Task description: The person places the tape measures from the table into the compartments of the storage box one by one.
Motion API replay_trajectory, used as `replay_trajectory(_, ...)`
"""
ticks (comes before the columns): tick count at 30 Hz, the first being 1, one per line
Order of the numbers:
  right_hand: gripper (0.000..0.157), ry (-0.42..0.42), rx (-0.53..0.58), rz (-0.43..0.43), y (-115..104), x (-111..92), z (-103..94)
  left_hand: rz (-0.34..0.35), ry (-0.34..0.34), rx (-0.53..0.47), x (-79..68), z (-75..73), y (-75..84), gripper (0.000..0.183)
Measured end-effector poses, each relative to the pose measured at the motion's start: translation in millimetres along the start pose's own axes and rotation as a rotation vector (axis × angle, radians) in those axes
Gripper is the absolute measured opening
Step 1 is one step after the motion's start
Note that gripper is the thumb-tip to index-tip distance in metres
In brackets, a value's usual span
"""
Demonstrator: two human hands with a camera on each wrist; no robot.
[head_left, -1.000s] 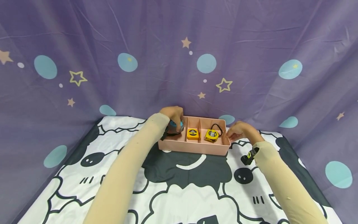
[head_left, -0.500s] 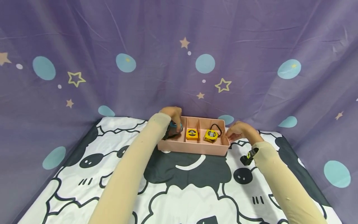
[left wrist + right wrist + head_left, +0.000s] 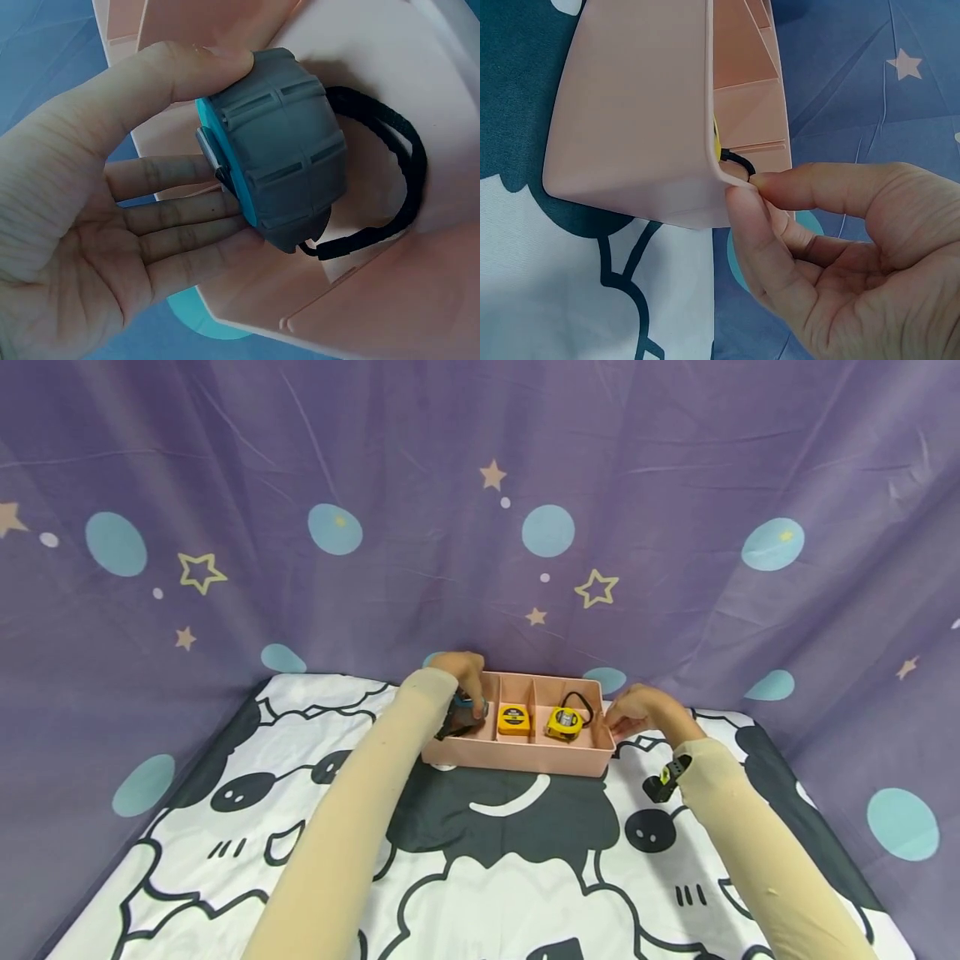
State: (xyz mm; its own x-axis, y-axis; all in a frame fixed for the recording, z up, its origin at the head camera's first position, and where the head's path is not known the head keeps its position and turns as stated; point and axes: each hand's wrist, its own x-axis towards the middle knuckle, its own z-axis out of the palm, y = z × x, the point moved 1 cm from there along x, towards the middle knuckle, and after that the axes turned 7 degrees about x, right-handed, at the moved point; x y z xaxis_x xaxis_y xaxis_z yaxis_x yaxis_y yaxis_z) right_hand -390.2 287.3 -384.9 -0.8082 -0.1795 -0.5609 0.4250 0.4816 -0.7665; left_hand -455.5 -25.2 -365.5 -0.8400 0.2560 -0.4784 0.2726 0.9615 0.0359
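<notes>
My left hand reaches into the left compartment of a pink divided box. In the left wrist view, its thumb and fingers grip a grey and blue tape measure, whose black wrist strap loops toward the box wall. At the other end, my right hand pinches the box's right rim between thumb and finger, as the right wrist view shows. The middle compartment holds an orange-yellow tape measure. A yellow tape measure with a black strap lies in the right one.
The box stands near the back edge of a table covered by a black-and-white cartoon cloth. Close behind it hangs a purple curtain with stars and blue spots. Two thin dividers separate the compartments.
My left hand has sunk slightly with the grey and blue tape measure, which now sits a little lower in the left compartment. My right hand stays on the rim.
</notes>
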Motion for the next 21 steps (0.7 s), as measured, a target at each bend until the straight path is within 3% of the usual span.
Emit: replay_trajectory(21, 0.023, 0.005, -0.018, 0.011, -2.7, 1.3, 1.8, -0.011, 0.012, -0.030, 8.2, 6.6, -2.3, 0.070)
